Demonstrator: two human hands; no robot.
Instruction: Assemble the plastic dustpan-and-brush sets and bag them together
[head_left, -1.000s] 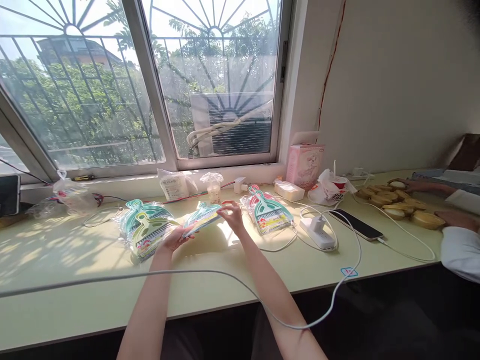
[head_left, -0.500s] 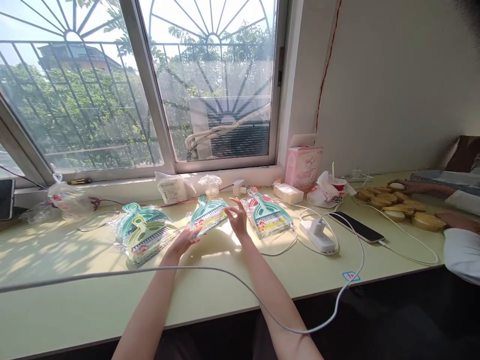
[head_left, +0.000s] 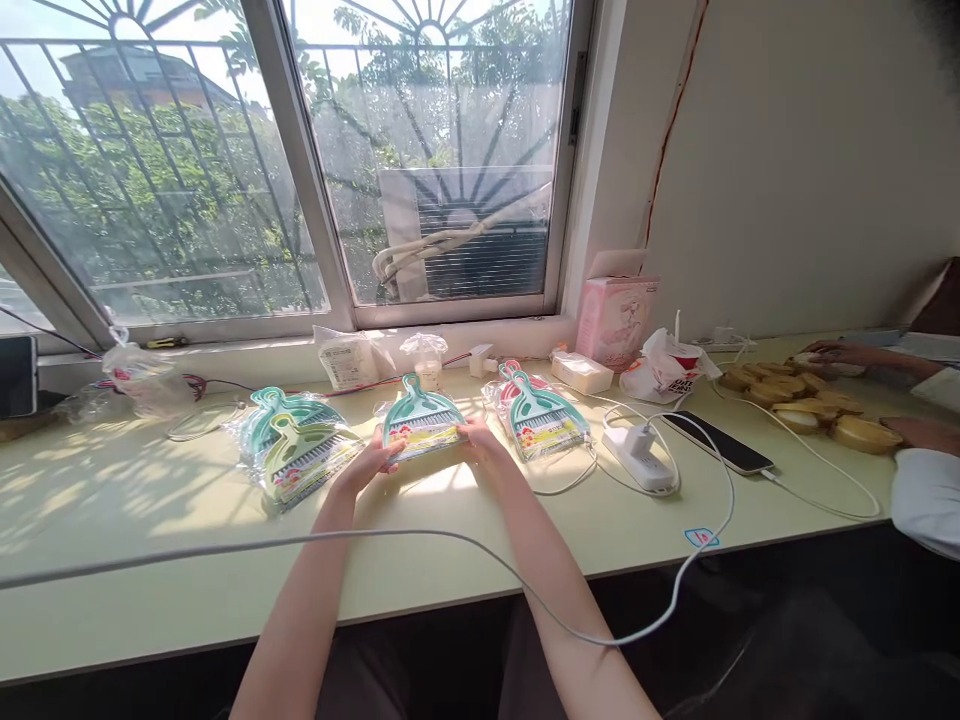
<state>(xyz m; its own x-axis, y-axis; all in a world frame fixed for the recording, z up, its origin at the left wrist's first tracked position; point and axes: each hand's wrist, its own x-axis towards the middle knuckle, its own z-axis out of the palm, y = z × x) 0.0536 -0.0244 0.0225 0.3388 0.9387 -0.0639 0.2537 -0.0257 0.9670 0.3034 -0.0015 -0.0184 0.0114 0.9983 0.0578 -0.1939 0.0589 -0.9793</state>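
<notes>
A teal dustpan and brush set [head_left: 422,412] with a printed label along its lower edge is held between my two hands, its handle pointing toward the window. My left hand [head_left: 369,464] is closed on its lower left corner. At the lower right corner, my right hand [head_left: 481,440] grips it with the fingers partly hidden. To the left lie more wrapped sets, a green one [head_left: 304,455] over a teal one [head_left: 262,425]. On the right, another teal set [head_left: 544,420] overlaps a red one [head_left: 510,378].
A white cable [head_left: 420,533] crosses in front of my forearms. Right of the sets are a power strip [head_left: 639,460], a phone [head_left: 718,443] and a pink box [head_left: 616,318]. Another person's hand [head_left: 840,355] is by several round tan items [head_left: 866,434] at far right.
My right hand has moved down from an open-fingered pose to grip the set's right corner. The held set now sits straighter. The view has shifted slightly.
</notes>
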